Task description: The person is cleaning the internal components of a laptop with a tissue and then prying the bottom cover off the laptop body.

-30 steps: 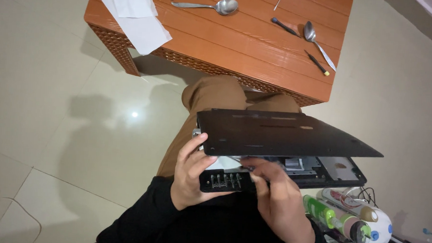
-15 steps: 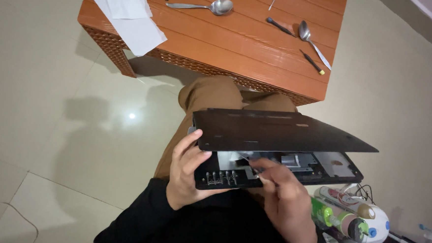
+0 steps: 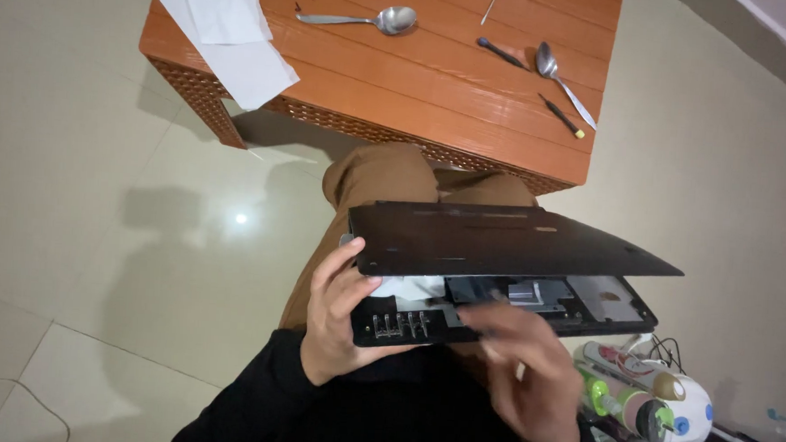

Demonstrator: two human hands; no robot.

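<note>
A black laptop (image 3: 499,240) rests over my lap, its bottom cover lifted away from the base so that the inner parts (image 3: 532,296) show. My left hand (image 3: 338,321) grips the left end of the laptop, thumb on the raised cover's edge. My right hand (image 3: 520,371) is blurred in front of the near edge of the base, fingers reaching toward the gap between cover and base. Whether it holds anything is unclear.
An orange wooden table (image 3: 436,80) stands ahead with white paper sheets (image 3: 228,28), two spoons (image 3: 368,19), and small screwdrivers (image 3: 560,113). Bottles and a round white container (image 3: 644,400) lie at my right. The floor is pale tile.
My right hand has dropped from the laptop's open gap toward its near edge and is now blurred. The laptop and my left hand have stayed about the same.
</note>
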